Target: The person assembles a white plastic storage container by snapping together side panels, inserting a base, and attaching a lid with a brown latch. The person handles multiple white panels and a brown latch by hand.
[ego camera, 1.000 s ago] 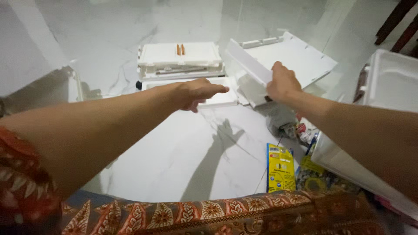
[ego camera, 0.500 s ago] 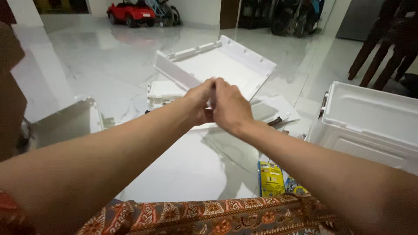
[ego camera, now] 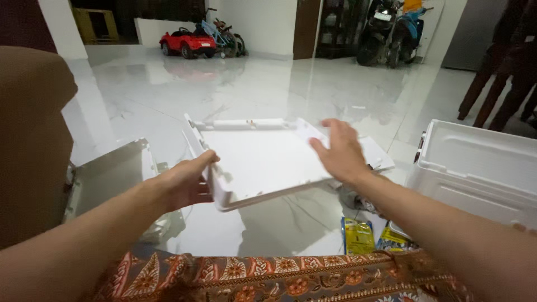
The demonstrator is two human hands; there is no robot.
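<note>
**Two hands now lift the white panel off the floor**

Two things have changed in the last moment. Half a second ago our hands met together over the pile of white parts; now they have parted and a white panel point(ego camera: 263, 159) hangs between them, raised and tilted above the marble floor point(ego camera: 168, 95). A second ago that panel lay on the floor beyond our reach.

Our left hand point(ego camera: 182, 184) is closed on the panel's near left corner, thumb on top and fingers curled under the rim. Our right hand point(ego camera: 338, 151) is spread open at the far right edge, palm against it, fingers loose; we cannot tell whether it truly grips or only steadies.

Just under the right hand, more white parts point(ego camera: 376, 156) lie flat on the floor. Further right of that grip stands a white box point(ego camera: 475, 168), and below it lie yellow packets point(ego camera: 358, 235). Left of the left grip lies another flat panel point(ego camera: 109, 176). Patterned cloth point(ego camera: 279, 279) covers our lap beneath both wrists.

So the weight seems to rest mostly on the left hold.
</note>
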